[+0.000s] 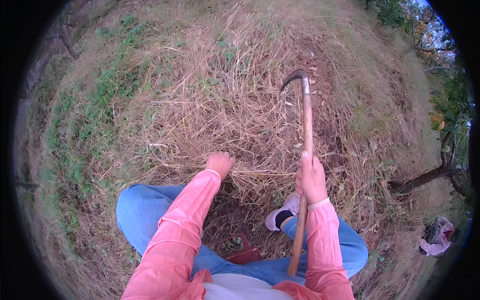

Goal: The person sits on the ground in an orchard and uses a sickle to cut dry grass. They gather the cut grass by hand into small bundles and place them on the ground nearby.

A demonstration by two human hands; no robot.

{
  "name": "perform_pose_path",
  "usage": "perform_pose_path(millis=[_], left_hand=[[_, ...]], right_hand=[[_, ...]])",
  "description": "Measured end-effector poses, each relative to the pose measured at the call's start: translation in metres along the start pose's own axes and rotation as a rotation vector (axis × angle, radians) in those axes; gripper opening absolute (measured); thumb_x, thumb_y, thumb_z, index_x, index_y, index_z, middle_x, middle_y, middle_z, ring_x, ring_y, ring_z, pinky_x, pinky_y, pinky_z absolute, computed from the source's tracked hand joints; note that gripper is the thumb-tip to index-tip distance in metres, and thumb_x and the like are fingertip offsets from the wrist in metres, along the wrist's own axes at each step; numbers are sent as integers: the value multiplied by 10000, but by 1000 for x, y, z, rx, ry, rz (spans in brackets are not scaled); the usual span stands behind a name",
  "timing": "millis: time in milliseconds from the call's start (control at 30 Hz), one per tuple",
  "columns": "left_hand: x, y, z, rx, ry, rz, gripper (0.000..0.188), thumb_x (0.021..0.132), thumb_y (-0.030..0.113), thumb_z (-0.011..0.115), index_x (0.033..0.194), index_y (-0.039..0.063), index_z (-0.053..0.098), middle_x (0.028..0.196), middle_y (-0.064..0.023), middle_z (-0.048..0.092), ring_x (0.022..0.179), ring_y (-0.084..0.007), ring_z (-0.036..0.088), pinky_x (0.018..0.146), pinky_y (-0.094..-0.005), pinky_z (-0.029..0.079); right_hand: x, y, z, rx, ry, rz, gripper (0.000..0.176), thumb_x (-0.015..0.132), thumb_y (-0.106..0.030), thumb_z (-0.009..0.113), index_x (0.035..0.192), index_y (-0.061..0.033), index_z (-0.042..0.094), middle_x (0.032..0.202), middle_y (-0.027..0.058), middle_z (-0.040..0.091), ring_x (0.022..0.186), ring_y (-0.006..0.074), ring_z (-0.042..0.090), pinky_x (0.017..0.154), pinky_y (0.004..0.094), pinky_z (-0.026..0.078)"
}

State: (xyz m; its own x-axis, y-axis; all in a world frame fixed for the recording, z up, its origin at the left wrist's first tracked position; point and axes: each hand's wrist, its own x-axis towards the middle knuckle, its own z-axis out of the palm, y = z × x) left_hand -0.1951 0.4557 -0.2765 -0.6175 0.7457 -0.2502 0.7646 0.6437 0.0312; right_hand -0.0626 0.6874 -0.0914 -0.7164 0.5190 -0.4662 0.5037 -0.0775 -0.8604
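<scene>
My right hand is closed around the long wooden handle of a sickle. The handle runs up and away from my lap, and its curved, dark metal blade hooks to the left above the dry grass. My left hand is low at the near edge of a mass of dry grass, its fingers curled down and partly hidden. Whether it grips any stalks cannot be told. Some straw stretches between the two hands.
A dark red metal object lies between my legs, near my shoe. Green weeds grow at the left. A tree branch reaches in at the right, above a pale pink bundle. Bare soil shows beyond the blade.
</scene>
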Motion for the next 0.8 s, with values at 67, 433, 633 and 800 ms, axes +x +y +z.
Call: perform_pose_path(millis=[67, 433, 633, 800], left_hand=[[7, 7, -2, -12, -17, 15, 169, 840, 146, 556, 991, 117, 628, 949, -52, 590, 969, -223, 603, 800, -366, 492], [85, -9, -45, 161, 354, 94, 630, 870, 181, 526, 1456, 57, 330, 1557, -85, 251, 1359, -239, 351, 1124, -402, 296], [186, 5, -63, 259, 219, 212, 650, 922, 166, 479, 1516, 123, 219, 1598, -35, 138, 1462, -215, 158, 1194, -403, 130], [231, -7, -52, 111, -31, 216, 939, 721, 153, 746, 1512, 158, 239, 1470, -9, 372, 1245, -202, 439, 1006, -344, 407]], right_hand=[[66, -8, 20, -82, 27, -75, 374, 1009, -393, 423, 876, -44, 412, 524, 22, 431, 359, 124, 429, 322, 295, 357], [37, 93, 53, -370, -81, 331, 439, 998, -390, 428, 908, 39, 456, 594, 134, 547, 403, 243, 560, 373, 385, 454], [29, 103, 52, 50, -132, 449, 334, 999, -436, 437, 893, -130, 358, 592, 3, 367, 411, 104, 368, 338, 267, 314], [35, 96, 50, 99, -108, 537, 332, 1003, -428, 432, 894, -124, 356, 616, 14, 392, 392, 101, 360, 323, 264, 299]])
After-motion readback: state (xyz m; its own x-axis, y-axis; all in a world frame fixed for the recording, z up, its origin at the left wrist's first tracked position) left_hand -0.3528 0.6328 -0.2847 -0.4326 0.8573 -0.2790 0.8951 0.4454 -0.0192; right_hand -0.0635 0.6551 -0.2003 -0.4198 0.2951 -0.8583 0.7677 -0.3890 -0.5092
